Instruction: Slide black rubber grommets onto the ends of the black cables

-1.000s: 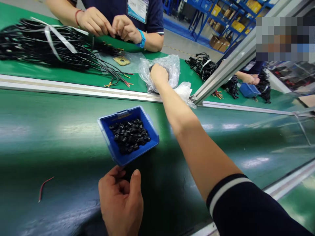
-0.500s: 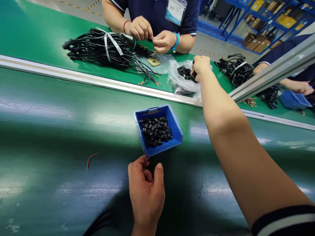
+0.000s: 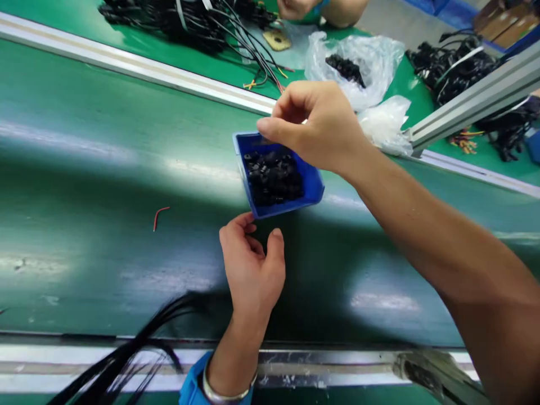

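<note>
A small blue bin of black ring-shaped parts sits on the dark green belt. My right hand hovers over the bin's far end, fingers bunched and pointing down; they hide most of what is inside. My left hand rests on the belt just in front of the bin. Its fingers are loosely curled, the fingertips sit at the bin's front wall, and it holds nothing. Beyond the bin lies a clear plastic bag with more black parts.
A red wire scrap lies left of the bin. Black cable bundles and another person's hand are across the belt. A slanted aluminium bar crosses at right. Blurred black wires hang over the near metal rail.
My right hand has come back from the plastic bag and now hovers over the blue bin. The view has tilted down; my left hand stays by the bin's front.
</note>
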The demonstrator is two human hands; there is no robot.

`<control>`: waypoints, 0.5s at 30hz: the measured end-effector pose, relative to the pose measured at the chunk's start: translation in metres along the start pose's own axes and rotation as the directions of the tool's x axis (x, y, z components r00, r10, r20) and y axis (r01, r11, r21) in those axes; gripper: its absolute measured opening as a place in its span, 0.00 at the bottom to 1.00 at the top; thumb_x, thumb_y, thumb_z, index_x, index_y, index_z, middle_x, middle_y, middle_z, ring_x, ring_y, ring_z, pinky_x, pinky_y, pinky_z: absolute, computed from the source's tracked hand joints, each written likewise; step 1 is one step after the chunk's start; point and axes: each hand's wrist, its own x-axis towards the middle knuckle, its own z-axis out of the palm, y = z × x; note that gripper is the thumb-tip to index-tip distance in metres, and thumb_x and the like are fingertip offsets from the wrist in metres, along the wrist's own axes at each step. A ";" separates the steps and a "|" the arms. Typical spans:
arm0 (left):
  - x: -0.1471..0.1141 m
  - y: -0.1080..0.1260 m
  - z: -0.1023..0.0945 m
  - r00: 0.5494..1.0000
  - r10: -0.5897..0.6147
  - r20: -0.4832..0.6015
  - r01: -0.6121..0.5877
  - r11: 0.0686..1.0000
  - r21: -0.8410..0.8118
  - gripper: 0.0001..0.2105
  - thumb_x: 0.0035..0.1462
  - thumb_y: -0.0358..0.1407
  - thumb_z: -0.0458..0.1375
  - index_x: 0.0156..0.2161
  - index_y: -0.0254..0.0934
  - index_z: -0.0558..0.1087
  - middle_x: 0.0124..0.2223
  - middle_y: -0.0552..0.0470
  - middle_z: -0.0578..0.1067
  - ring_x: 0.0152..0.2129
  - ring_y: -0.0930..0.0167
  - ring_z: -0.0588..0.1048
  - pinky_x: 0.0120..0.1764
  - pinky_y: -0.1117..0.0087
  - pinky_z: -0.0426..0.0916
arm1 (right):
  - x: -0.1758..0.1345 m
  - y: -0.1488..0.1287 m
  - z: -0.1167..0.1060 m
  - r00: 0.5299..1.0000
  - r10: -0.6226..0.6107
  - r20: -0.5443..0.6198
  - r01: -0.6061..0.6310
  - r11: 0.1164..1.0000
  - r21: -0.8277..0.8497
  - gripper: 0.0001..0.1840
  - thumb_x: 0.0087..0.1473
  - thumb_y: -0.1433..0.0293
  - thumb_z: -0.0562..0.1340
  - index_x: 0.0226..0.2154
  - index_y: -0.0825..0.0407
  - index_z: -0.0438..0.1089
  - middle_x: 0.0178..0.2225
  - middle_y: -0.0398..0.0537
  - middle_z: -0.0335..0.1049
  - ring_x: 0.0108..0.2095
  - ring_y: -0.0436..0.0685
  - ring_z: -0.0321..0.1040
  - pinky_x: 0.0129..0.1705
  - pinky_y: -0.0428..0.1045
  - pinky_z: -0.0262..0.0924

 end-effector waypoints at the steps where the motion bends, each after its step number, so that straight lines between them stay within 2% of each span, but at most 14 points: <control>1: 0.001 0.000 0.001 1.000 0.009 -0.008 -0.009 1.000 0.001 0.18 0.50 0.37 0.61 0.47 0.37 0.65 0.40 0.53 0.64 0.19 0.80 0.61 0.24 0.72 0.63 | -0.004 0.001 0.000 1.000 -0.013 -0.008 0.013 0.999 -0.031 0.10 0.49 0.65 0.64 0.22 0.52 0.66 0.24 0.39 0.65 0.27 0.47 0.61 0.29 0.45 0.54; 3: 0.002 0.000 0.003 0.999 0.031 -0.027 -0.030 0.999 0.017 0.20 0.49 0.37 0.60 0.47 0.35 0.65 0.40 0.52 0.63 0.21 0.79 0.62 0.27 0.70 0.64 | -0.008 0.006 -0.006 0.996 -0.007 -0.085 -0.002 0.995 -0.100 0.07 0.48 0.67 0.64 0.25 0.53 0.68 0.25 0.41 0.66 0.27 0.48 0.61 0.31 0.45 0.55; 5: 0.004 0.000 0.005 0.997 0.053 -0.053 -0.051 0.998 0.040 0.21 0.48 0.36 0.60 0.49 0.34 0.63 0.39 0.51 0.62 0.24 0.76 0.63 0.30 0.68 0.65 | -0.012 0.014 -0.012 0.991 0.064 -0.116 -0.090 0.966 -0.244 0.05 0.48 0.68 0.63 0.28 0.53 0.69 0.27 0.42 0.66 0.28 0.49 0.62 0.34 0.47 0.58; 7: 0.005 0.000 0.007 0.992 0.085 -0.096 -0.080 0.995 0.053 0.23 0.47 0.33 0.60 0.50 0.32 0.62 0.40 0.50 0.62 0.29 0.73 0.65 0.33 0.66 0.66 | -0.018 0.022 -0.014 0.968 0.251 -0.014 -0.238 0.898 -0.370 0.07 0.47 0.66 0.64 0.28 0.53 0.69 0.25 0.44 0.66 0.28 0.52 0.64 0.37 0.50 0.61; 8: 0.005 0.000 0.009 0.987 0.108 -0.121 -0.102 0.993 0.054 0.24 0.46 0.31 0.60 0.50 0.32 0.61 0.41 0.49 0.61 0.33 0.71 0.66 0.35 0.66 0.66 | -0.023 0.027 -0.012 0.934 0.351 0.064 -0.298 0.867 -0.399 0.09 0.48 0.64 0.64 0.26 0.54 0.68 0.24 0.44 0.65 0.27 0.52 0.64 0.36 0.51 0.63; 10: 0.003 0.001 0.012 0.970 0.159 -0.184 -0.154 0.987 0.044 0.24 0.43 0.25 0.57 0.49 0.32 0.60 0.43 0.48 0.61 0.39 0.68 0.66 0.40 0.64 0.67 | -0.033 0.032 -0.005 0.869 0.462 0.175 -0.375 0.847 -0.377 0.13 0.51 0.64 0.61 0.22 0.54 0.65 0.20 0.44 0.62 0.24 0.52 0.65 0.33 0.52 0.65; 11: 0.003 0.002 0.013 0.957 0.182 -0.225 -0.180 0.983 0.030 0.23 0.42 0.23 0.56 0.47 0.33 0.60 0.43 0.48 0.61 0.42 0.67 0.66 0.43 0.64 0.66 | -0.039 0.034 0.000 0.862 0.474 0.181 -0.399 0.853 -0.336 0.13 0.52 0.66 0.60 0.21 0.54 0.63 0.19 0.43 0.61 0.22 0.51 0.65 0.31 0.51 0.65; 13: 0.003 0.003 0.012 0.917 0.212 -0.338 -0.229 0.973 -0.011 0.20 0.44 0.21 0.52 0.45 0.34 0.60 0.44 0.48 0.61 0.46 0.68 0.65 0.49 0.62 0.65 | -0.053 0.030 0.007 0.878 0.470 0.088 -0.440 0.866 -0.238 0.11 0.52 0.72 0.57 0.20 0.54 0.60 0.19 0.41 0.60 0.22 0.50 0.65 0.29 0.49 0.66; 15: 0.008 0.004 0.007 0.900 0.272 -0.340 -0.298 0.954 -0.025 0.16 0.51 0.22 0.46 0.47 0.34 0.57 0.48 0.48 0.60 0.51 0.70 0.63 0.53 0.60 0.62 | -0.070 0.018 0.006 0.879 0.476 -0.028 -0.474 0.868 -0.148 0.09 0.50 0.74 0.55 0.21 0.54 0.57 0.21 0.40 0.60 0.22 0.48 0.65 0.28 0.47 0.65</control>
